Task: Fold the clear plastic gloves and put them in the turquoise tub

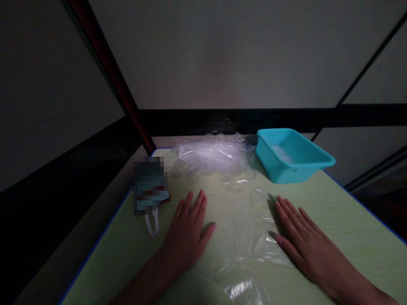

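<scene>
A clear plastic bag (pixel 241 228) lies spread over the middle of the table, thin and slightly wrinkled. My left hand (pixel 187 233) rests on its left side, palm down, with the fingers stretched forward and the thumb apart. At the bag's right edge is my right hand (pixel 302 241), flat and angled inward, its fingers straight and thumb apart. Neither hand grips anything. Beyond my hands sits a crumpled heap of clear plastic bags (pixel 213 154) at the table's far edge.
A turquoise plastic basin (pixel 286 173) stands at the back right, with something whitish inside. At the left edge lies a phone-like object (pixel 149 186), blurred out, with a white strap (pixel 152 224). Pale panels and a dark strip rise behind the blue-edged green table (pixel 349 216).
</scene>
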Demonstrator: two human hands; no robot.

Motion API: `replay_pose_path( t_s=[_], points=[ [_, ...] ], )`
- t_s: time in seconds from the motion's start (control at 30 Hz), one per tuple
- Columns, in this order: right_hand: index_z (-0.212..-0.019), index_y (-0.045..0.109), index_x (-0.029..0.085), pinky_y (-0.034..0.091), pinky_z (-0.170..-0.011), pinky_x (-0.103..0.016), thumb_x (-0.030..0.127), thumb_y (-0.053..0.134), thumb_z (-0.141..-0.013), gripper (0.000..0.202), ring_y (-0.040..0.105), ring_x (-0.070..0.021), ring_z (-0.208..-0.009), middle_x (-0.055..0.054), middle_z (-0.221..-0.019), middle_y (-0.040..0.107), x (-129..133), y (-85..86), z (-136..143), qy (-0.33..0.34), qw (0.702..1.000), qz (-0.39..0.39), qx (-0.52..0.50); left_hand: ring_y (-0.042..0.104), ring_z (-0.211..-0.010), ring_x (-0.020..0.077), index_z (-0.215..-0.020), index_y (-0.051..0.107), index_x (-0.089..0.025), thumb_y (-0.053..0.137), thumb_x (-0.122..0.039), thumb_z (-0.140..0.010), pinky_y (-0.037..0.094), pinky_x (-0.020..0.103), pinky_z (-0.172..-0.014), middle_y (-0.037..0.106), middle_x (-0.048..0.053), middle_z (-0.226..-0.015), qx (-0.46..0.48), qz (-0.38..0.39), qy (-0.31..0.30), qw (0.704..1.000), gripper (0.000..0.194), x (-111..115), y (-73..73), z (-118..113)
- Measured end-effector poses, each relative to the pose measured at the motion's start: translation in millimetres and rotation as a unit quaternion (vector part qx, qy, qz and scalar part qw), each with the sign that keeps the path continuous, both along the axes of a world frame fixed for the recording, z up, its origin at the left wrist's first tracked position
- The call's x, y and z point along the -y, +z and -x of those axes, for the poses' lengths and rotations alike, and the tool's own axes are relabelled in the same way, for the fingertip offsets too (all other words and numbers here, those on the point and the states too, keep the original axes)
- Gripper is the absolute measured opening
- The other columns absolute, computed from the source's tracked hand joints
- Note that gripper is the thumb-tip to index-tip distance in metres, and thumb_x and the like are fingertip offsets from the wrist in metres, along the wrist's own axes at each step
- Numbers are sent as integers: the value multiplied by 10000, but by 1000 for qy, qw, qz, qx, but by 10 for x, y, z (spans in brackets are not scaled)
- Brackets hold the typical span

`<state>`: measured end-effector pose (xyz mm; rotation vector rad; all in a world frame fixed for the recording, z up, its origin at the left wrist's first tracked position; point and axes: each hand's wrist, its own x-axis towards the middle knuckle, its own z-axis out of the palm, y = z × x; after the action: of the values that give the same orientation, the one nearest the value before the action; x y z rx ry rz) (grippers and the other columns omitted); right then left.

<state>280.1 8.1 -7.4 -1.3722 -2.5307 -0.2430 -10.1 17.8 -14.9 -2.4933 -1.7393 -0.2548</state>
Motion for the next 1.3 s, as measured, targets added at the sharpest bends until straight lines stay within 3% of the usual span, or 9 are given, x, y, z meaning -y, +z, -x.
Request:
replay_pose_path(
  t_s=[0.17, 0.3, 0.47, 0.67, 0.77, 0.87, 0.97, 1.13, 1.3],
  points=[
    [-1403, 1, 90, 391, -966, -422, 369, 374, -864, 712, 275, -278, -1269, -137, -1419, 200, 219, 193, 382, 64, 998, 8, -18, 199, -1296, 326, -1316, 332, -80, 377, -435, -853, 276, 493, -1007, 292, 126, -1407, 0, -2, -2, 1000, 585, -2, 6, -2],
    [-1390, -3, 24, 471, -885, -396, 383, 413, -836, 780, 324, -284, -1244, -192, -1365, 291, 339, 180, 603, 124, 992, -5, 4, 196, -1295, 330, -1315, 331, -62, 377, -434, -855, 266, 492, -1012, 287, 134, -1407, -10, 6, 2, 1000, 594, -7, 29, -21],
    [-1382, -4, -6, 505, -828, -389, 477, 431, -814, 864, 404, -299, -1191, -220, -1319, 349, 407, 101, 517, 124, 991, -31, 27, 198, -1295, 329, -1321, 321, -61, 365, -424, -861, 269, 492, -1010, 275, 130, -1412, -14, 14, 3, 1000, 588, 5, 54, -30],
    [-1379, -9, -16, 512, -814, -370, 499, 424, -814, 878, 427, -288, -1176, -216, -1304, 373, 439, 123, 418, 124, 990, -39, 46, 183, -1300, 323, -1336, 285, -68, 349, -424, -866, 260, 488, -1014, 249, 140, -1421, -1, 28, 5, 1000, 593, -22, 29, 8],
    [-1380, 4, -14, 512, -813, -365, 500, 422, -813, 872, 433, -284, -1172, -217, -1296, 386, 432, 115, 424, 123, 990, -48, 49, 135, -1310, 321, -1338, 267, -51, 351, -396, -870, 246, 494, -1018, 204, 166, -1431, 18, 17, 10, 1000, 587, -24, 92, -5],
    [-1375, 9, -30, 519, -793, -373, 470, 425, -813, 860, 452, -292, -1153, -228, -1281, 402, 428, 93, 428, 126, 989, -57, 53, 64, -1323, 300, -1348, 227, -44, 353, -350, -869, 214, 507, -1028, 149, 170, -1444, 35, -11, -3, 999, 582, 73, 241, -166],
    [-1370, 10, -47, 525, -772, -390, 475, 436, -801, 882, 467, -309, -1135, -241, -1264, 419, 427, 72, 428, 136, 987, -65, 57, 51, -1330, 253, -1368, 173, -55, 366, -359, -862, 195, 435, -1058, 104, 152, -1455, 55, 9, -86, 995, 621, 264, 338, -460],
    [-1373, -9, -35, 521, -783, -393, 494, 452, -794, 910, 459, -309, -1143, -234, -1264, 420, 419, 48, 428, 145, 987, -58, 44, 42, -1331, 220, -1385, 130, -86, 380, -338, -859, 163, 355, -1083, 70, 111, -1463, 79, 81, -159, 981, 635, 488, 210, -761],
    [-1377, 12, -29, 531, -763, -401, 483, 445, -802, 884, 461, -324, -1134, -240, -1280, 389, 411, 56, 413, 146, 987, -44, 40, 61, -1328, 233, -1380, 138, -59, 360, -316, -870, 176, 385, -1079, 95, 138, -1454, 58, 98, -139, 984, 613, 462, 140, -605]
  ],
)
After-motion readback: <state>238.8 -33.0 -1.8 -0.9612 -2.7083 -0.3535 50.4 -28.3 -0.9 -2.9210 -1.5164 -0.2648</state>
